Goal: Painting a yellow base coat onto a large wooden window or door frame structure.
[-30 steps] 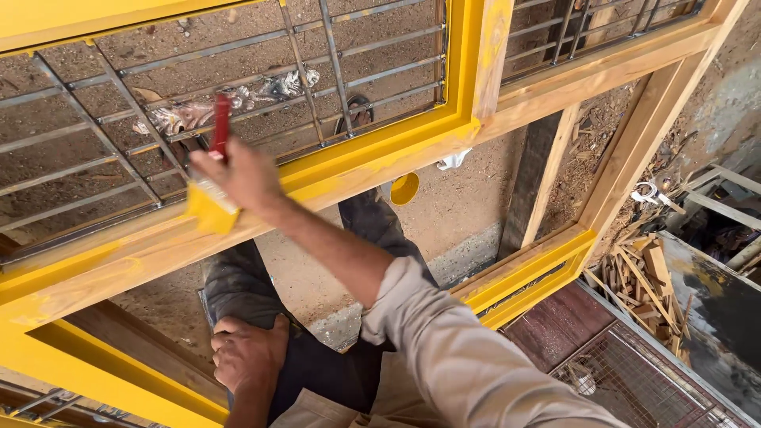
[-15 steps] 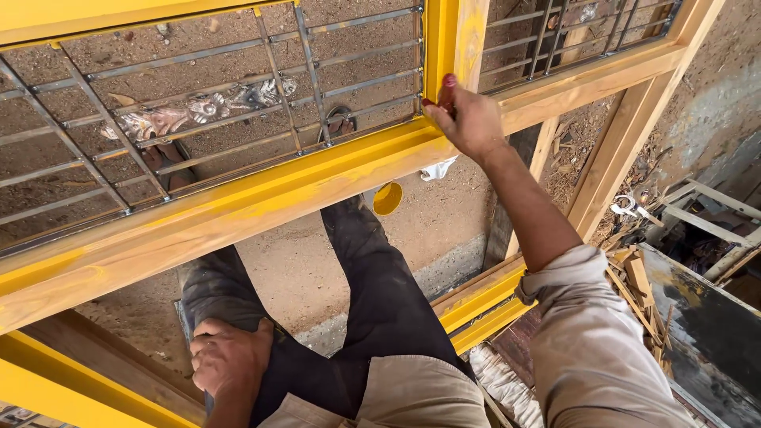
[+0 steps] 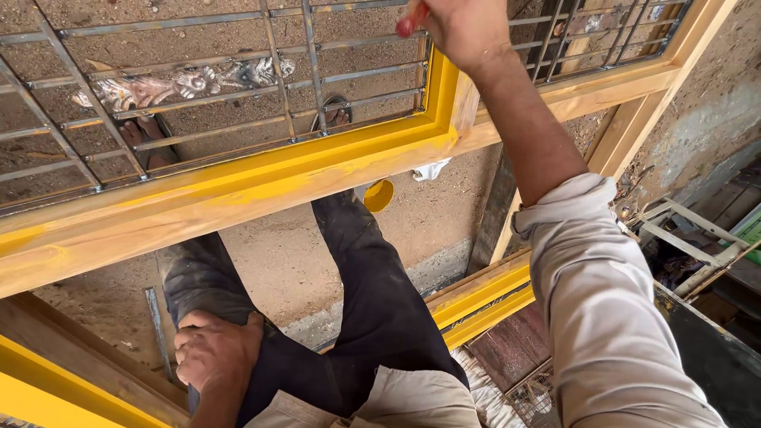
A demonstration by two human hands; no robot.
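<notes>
1. Your right hand (image 3: 460, 28) is up at 12 o'clock, fingers closed around a red handle (image 3: 411, 20); only the handle's end shows, so you cannot tell what is on the far end.
2. That hand sits just above the frame's upright (image 3: 464, 103), where it meets the long rail (image 3: 238, 198). The rail runs from 9 o'clock up toward 2 o'clock; yellow paint covers its upper band, bare wood shows below.
3. Your right hand is much the nearer to the upright; your left is well apart from it.
4. Your left hand (image 3: 214, 353) is down at 7 o'clock, fingers curled loosely on your knee (image 3: 198, 277), holding nothing.
5. Behind the rail lies a metal grille (image 3: 198, 87).
6. A round yellow lid (image 3: 379, 195) lies on the floor (image 3: 277, 261) below the rail, near your leg.
</notes>
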